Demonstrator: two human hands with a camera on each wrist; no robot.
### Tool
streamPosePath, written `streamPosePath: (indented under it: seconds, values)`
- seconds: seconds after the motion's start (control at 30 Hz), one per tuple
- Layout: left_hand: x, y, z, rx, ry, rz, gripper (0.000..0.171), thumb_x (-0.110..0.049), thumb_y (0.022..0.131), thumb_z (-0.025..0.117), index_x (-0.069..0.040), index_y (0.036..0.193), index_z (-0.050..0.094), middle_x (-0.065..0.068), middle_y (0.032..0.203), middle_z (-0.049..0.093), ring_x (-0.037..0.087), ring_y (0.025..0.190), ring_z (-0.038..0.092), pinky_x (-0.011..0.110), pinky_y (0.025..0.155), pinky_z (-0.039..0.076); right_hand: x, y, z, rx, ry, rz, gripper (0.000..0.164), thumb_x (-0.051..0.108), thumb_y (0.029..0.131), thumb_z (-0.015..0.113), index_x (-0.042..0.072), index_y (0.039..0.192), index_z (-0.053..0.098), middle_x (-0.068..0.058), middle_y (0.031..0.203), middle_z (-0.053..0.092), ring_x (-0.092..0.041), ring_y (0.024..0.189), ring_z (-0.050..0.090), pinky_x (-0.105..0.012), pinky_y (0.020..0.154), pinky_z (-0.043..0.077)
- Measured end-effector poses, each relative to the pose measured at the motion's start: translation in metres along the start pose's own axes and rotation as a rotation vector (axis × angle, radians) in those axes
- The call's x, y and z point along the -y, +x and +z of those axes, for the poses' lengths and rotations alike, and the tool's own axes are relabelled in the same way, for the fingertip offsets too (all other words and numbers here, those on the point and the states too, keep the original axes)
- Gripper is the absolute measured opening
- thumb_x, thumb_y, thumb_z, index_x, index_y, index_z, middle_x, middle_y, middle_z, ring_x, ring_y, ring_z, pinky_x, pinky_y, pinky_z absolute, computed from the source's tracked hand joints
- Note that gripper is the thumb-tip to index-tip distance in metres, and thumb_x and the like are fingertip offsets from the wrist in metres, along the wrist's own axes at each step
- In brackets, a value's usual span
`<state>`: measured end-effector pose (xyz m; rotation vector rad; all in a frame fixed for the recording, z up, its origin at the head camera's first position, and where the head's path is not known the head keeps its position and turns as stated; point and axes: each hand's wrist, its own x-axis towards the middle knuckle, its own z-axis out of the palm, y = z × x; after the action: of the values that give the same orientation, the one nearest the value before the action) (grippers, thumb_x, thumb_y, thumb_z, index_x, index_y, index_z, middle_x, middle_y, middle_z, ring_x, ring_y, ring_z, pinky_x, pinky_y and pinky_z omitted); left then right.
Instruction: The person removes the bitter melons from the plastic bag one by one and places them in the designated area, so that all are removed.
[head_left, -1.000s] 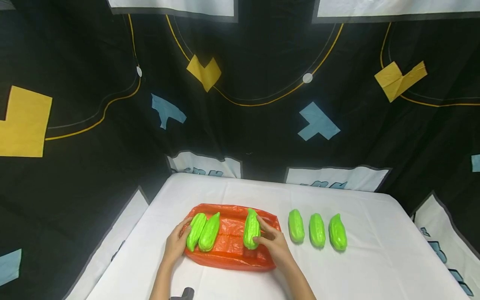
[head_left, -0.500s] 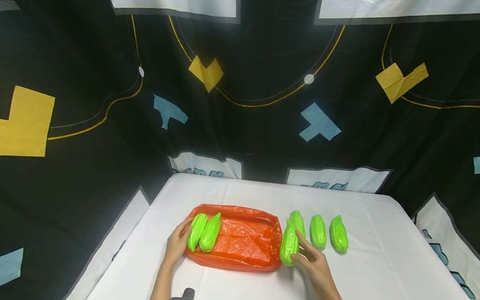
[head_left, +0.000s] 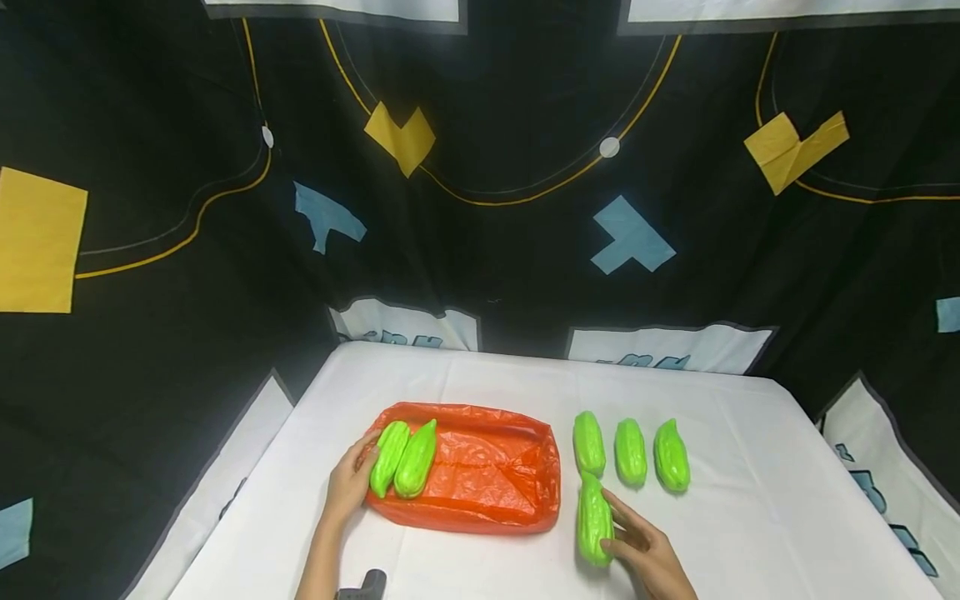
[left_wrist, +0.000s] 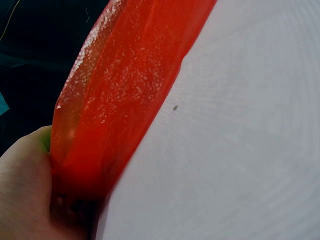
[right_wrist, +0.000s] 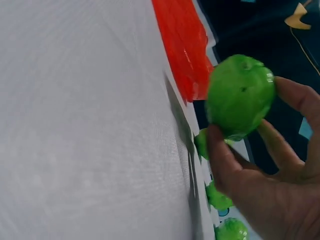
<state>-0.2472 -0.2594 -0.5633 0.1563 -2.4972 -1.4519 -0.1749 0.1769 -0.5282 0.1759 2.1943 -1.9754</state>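
My right hand (head_left: 648, 554) pinches a bright green, ridged bitter melon (head_left: 595, 523) between thumb and fingers. In the right wrist view this bitter melon (right_wrist: 240, 95) appears raised off the white cloth, blunt end toward the camera. My left hand (head_left: 348, 483) grips the left rim of a red plastic bag (head_left: 495, 492) spread open like a shallow tray. Up close in the left wrist view, the thumb lies against the bag's side (left_wrist: 115, 100); the other fingers are mostly hidden. Two bitter melons (head_left: 415, 462) lie inside the bag at its left end.
Three more bitter melons (head_left: 630, 452) lie in a row on the white-covered table (head_left: 735, 533), right of the bag. A dark grey object (head_left: 367, 586) shows at the front edge. A black patterned cloth (head_left: 480, 275) hangs behind the table.
My right hand has carried its bitter melon from over the bag's right part out to the right and toward the front. The left hand stays on the bag's rim.
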Motion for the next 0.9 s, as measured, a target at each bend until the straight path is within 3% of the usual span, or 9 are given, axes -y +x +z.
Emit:
streamPosePath:
  seconds: [0.27, 0.53, 0.9]
  values:
    - [0.0017, 0.0004, 0.0006, 0.003, 0.002, -0.009, 0.041, -0.035, 0.097, 0.045, -0.014, 0.133, 0.049, 0.018, 0.14, 0.04, 0.038, 0.129, 0.032, 0.053, 0.106, 0.024, -0.0091, -0.0008, -0.0057, 0.092, -0.025, 0.028, 0.074, 0.02, 0.078, 0.073, 0.011, 0.142, 0.036, -0.021, 0.145, 0.029, -0.045, 0.123, 0.038, -0.052, 0.097, 0.038]
    - [-0.0023, 0.0009, -0.001, -0.017, 0.01, 0.004, 0.039, -0.032, 0.097, 0.046, -0.014, 0.132, 0.05, 0.017, 0.138, 0.043, 0.038, 0.128, 0.034, 0.054, 0.105, 0.025, -0.0108, 0.0021, -0.0021, 0.047, -0.122, 0.007, 0.07, 0.026, 0.077, 0.074, 0.016, 0.139, 0.043, -0.014, 0.143, 0.036, -0.042, 0.122, 0.042, -0.055, 0.095, 0.039]
    - [-0.0011, 0.0007, -0.0007, 0.007, 0.017, -0.02, 0.042, -0.035, 0.097, 0.045, -0.014, 0.133, 0.049, 0.019, 0.139, 0.04, 0.039, 0.129, 0.033, 0.054, 0.105, 0.024, -0.0086, 0.001, -0.0005, 0.0, -0.226, 0.011, 0.07, 0.031, 0.076, 0.074, 0.018, 0.138, 0.045, -0.016, 0.14, 0.041, -0.038, 0.12, 0.045, -0.051, 0.096, 0.039]
